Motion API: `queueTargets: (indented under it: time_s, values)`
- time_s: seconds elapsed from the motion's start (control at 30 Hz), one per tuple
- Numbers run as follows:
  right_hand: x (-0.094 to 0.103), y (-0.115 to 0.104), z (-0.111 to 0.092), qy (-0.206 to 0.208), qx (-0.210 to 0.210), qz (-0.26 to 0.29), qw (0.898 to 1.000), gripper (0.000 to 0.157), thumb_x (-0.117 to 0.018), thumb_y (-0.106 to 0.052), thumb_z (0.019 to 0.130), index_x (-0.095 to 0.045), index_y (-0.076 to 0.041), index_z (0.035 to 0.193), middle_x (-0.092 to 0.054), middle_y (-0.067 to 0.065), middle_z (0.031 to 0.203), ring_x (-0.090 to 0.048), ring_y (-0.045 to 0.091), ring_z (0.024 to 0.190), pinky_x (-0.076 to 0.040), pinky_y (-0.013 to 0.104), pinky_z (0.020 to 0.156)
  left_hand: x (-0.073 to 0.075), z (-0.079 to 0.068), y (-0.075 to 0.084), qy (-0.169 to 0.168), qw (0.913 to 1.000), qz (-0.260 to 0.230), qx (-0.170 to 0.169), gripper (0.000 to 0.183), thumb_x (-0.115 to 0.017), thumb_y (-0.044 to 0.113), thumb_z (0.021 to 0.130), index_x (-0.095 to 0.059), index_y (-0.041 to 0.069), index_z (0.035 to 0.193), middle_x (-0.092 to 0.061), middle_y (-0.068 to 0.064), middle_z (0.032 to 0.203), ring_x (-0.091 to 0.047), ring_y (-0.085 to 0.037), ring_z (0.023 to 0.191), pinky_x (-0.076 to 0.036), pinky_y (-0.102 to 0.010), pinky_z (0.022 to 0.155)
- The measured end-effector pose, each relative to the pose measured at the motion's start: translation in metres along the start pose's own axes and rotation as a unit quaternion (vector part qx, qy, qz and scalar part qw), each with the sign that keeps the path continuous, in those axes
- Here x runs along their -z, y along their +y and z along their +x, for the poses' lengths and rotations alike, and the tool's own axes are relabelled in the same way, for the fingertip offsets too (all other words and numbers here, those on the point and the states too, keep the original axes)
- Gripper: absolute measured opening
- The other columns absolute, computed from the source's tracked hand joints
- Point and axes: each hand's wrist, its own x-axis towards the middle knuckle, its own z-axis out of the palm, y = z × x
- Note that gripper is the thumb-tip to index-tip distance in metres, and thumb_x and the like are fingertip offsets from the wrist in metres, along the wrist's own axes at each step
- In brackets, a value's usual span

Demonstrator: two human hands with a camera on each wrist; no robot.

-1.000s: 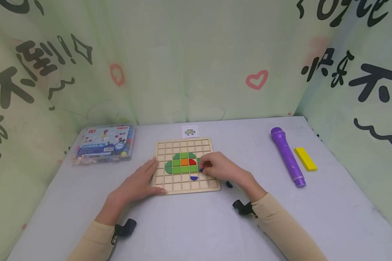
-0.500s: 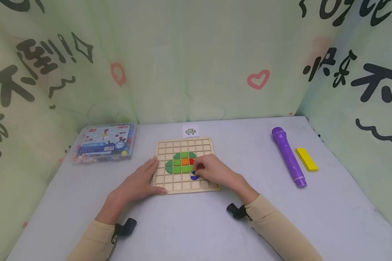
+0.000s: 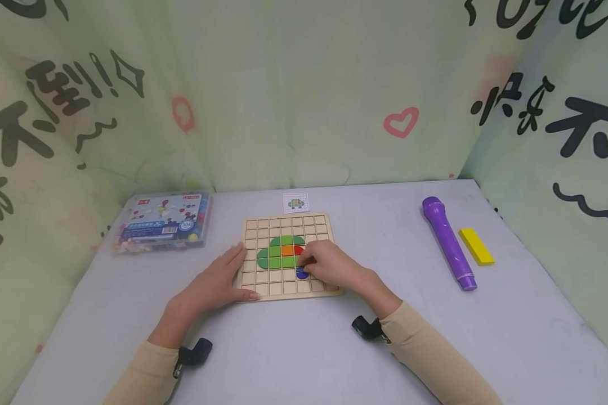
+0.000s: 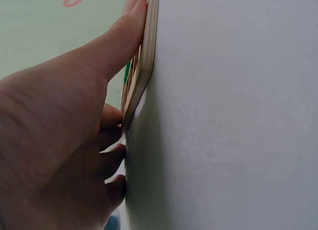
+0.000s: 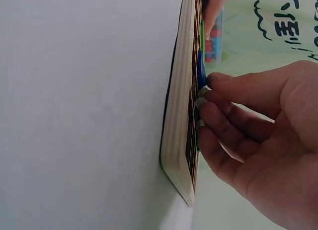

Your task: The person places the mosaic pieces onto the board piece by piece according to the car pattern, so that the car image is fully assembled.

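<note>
A wooden grid board [image 3: 272,289] lies on the table, with green, orange and red tiles [image 3: 286,251] set in its middle. At the board's near left corner, my left hand [image 3: 210,284] rests with straight fingers along the left side and the thumb on the front edge. My right hand [image 3: 336,263] is over the right half and pinches a blue half-round tile [image 5: 201,71] low against the grid, between thumb and fingertips. Just below it in the head view sits another blue half-round tile [image 3: 302,275]. The right hand covers part of the pattern's right side.
Behind the board lies a small card [image 3: 296,202] with a coloured pattern. A clear plastic box [image 3: 163,221] of coloured pieces stands at the back left. On the right lie a purple microphone-shaped stick [image 3: 448,242] and a yellow block [image 3: 476,246]. Printed curtains enclose the table.
My right hand has moved left across the board, bringing the blue half-round tile close against the other one, then lowered slightly. The left hand stays on the board's corner.
</note>
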Motion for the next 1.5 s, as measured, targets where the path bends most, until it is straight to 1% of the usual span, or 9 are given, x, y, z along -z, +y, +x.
queueTargets:
  time_s: [0.17,0.27,0.4,0.5,0.67,0.8,0.93,1.1,1.5]
  values:
    - [0.002,0.001,-0.003,-0.011,0.007,-0.008,1.000,0.016,-0.065,-0.002,0.091,-0.079,-0.009,0.093,-0.065,-0.001,0.087,-0.056,0.012,0.080,-0.052,0.024,0.072,0.001,0.000,0.002,-0.003,1.0000,0.001,-0.001,0.118,-0.074,0.066,0.075,-0.019,0.003,0.158,-0.015,-0.015,0.167,-0.018,-0.037,0.154,-0.024,-0.052,0.124]
    - [0.010,0.006,-0.008,-0.011,0.002,-0.005,1.000,0.018,-0.064,-0.003,0.091,-0.079,-0.010,0.098,-0.068,-0.002,0.093,-0.058,0.011,0.084,-0.053,0.025,0.075,0.001,0.001,0.004,-0.005,1.0000,-0.003,-0.002,0.117,-0.074,0.065,0.075,-0.019,0.004,0.158,-0.014,-0.015,0.167,-0.018,-0.037,0.154,-0.023,-0.052,0.124]
    - [0.027,0.015,-0.020,-0.010,-0.030,0.009,0.999,0.020,-0.063,-0.004,0.091,-0.078,-0.009,0.103,-0.072,0.001,0.102,-0.060,0.013,0.089,-0.053,0.027,0.077,0.002,0.000,0.004,-0.007,1.0000,-0.002,0.002,0.117,-0.074,0.065,0.076,-0.019,0.004,0.158,-0.014,-0.014,0.168,-0.018,-0.038,0.154,-0.024,-0.052,0.124]
    - [0.041,0.023,-0.029,-0.016,-0.059,0.016,0.998,0.018,-0.064,-0.006,0.091,-0.077,-0.008,0.103,-0.072,0.003,0.102,-0.060,0.015,0.085,-0.053,0.027,0.072,0.002,-0.001,0.003,-0.008,0.9999,-0.001,0.008,0.116,-0.074,0.065,0.076,-0.019,0.005,0.159,-0.014,-0.014,0.168,-0.017,-0.037,0.154,-0.024,-0.052,0.124]
    - [0.058,0.038,-0.039,-0.031,-0.072,0.009,0.997,0.012,-0.068,-0.006,0.088,-0.077,-0.008,0.096,-0.072,0.002,0.093,-0.059,0.014,0.077,-0.052,0.025,0.067,0.003,-0.002,0.003,-0.008,0.9999,0.000,0.008,0.116,-0.073,0.065,0.077,-0.018,0.004,0.159,-0.014,-0.014,0.168,-0.017,-0.037,0.154,-0.024,-0.053,0.124]
    - [0.066,0.044,-0.047,-0.067,-0.090,-0.006,0.994,0.009,-0.069,-0.001,0.083,-0.074,-0.009,0.083,-0.067,0.001,0.078,-0.055,0.014,0.070,-0.048,0.026,0.063,0.003,-0.001,0.002,-0.004,1.0000,0.001,0.004,0.116,-0.073,0.066,0.077,-0.019,0.004,0.158,-0.015,-0.014,0.168,-0.017,-0.037,0.154,-0.024,-0.053,0.124]
    - [0.064,0.042,-0.052,-0.107,-0.108,-0.040,0.988,0.013,-0.075,-0.004,0.077,-0.068,-0.013,0.070,-0.059,-0.002,0.067,-0.050,0.013,0.064,-0.043,0.025,0.059,0.002,-0.001,0.002,-0.005,1.0000,-0.002,0.004,0.117,-0.073,0.066,0.076,-0.019,0.004,0.158,-0.014,-0.014,0.168,-0.017,-0.037,0.154,-0.024,-0.053,0.124]
    - [0.057,0.036,-0.053,-0.121,-0.115,-0.065,0.984,0.018,-0.082,-0.006,0.072,-0.066,-0.013,0.065,-0.057,-0.003,0.063,-0.048,0.012,0.061,-0.041,0.024,0.056,0.000,-0.001,0.001,-0.008,1.0000,-0.003,0.005,0.118,-0.072,0.068,0.075,-0.019,0.005,0.159,-0.014,-0.014,0.168,-0.017,-0.037,0.154,-0.024,-0.053,0.124]
    - [0.045,0.033,-0.045,-0.131,-0.107,-0.049,0.984,0.021,-0.071,0.005,0.073,-0.065,-0.014,0.068,-0.056,-0.003,0.065,-0.046,0.012,0.061,-0.037,0.024,0.054,-0.001,-0.001,0.000,-0.003,1.0000,-0.005,0.002,0.117,-0.073,0.067,0.076,-0.019,0.005,0.159,-0.014,-0.014,0.168,-0.017,-0.037,0.154,-0.024,-0.052,0.124]
